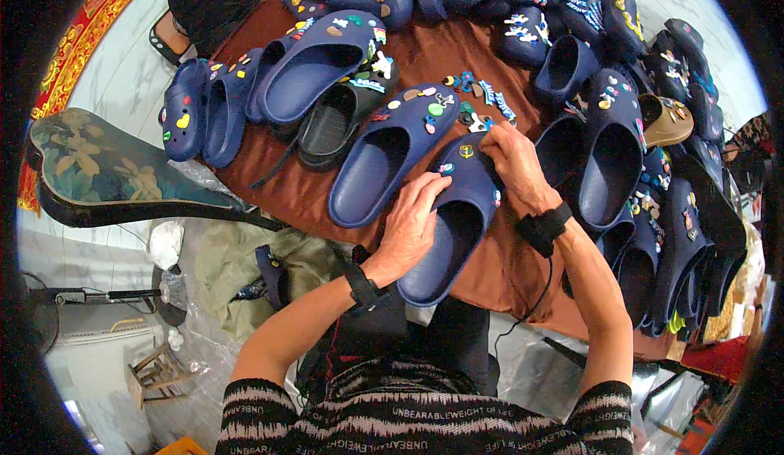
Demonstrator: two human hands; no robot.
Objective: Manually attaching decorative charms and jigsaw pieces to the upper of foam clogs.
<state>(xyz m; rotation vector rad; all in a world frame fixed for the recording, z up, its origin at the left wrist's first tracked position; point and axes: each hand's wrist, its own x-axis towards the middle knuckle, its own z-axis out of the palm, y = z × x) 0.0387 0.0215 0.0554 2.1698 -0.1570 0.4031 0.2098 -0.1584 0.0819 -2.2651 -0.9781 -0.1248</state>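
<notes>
A navy clog [451, 247] lies on the brown cloth right in front of me, its toe pointing away. My left hand [410, 225] holds its left side, fingers together on the upper beside a small round charm [446, 169]. On the toe sits a yellow anchor-like charm [465, 151]. My right hand [516, 161] is closed in a pinch at the toe's right side; what lies between the fingertips is hidden. Close to the left stands another navy clog [374, 173] with several charms on its toe. Loose colourful charms [475, 116] lie just beyond the toe.
More decorated clogs crowd the brown-covered table [306, 189]: a black one [328, 128] at left, a tan one [663, 120] at right, navy piles at the back and right. A padded bench [106, 169] stands left. Another person [212, 2] sits at the far left.
</notes>
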